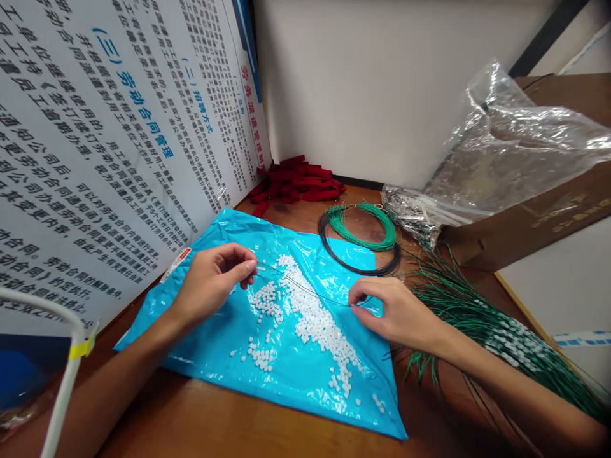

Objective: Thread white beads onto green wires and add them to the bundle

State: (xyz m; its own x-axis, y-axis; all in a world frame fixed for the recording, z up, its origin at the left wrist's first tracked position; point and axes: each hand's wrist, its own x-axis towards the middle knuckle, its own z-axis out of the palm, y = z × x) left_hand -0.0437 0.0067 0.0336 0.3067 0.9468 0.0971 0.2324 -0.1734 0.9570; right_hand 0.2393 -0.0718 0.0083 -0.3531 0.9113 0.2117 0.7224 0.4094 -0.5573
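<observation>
A thin dark cord [305,291] stretches between my two hands above a blue plastic bag. My left hand [224,277] pinches one end between thumb and fingers, over the bag's upper left part. Near the bag's right side, my right hand [382,308] pinches the other end with thumb and forefinger. Under the cord, many small white beads [312,318] lie scattered in clusters on the blue bag [205,346]. No bead can be made out on the cord.
Coils of green [386,238] and black cord lie behind the bag. Red strips [305,181] are piled at the back. Green strands with white beads [515,343] lie at right, near a cardboard box [539,219] and clear plastic. A white tube [67,388] stands at left.
</observation>
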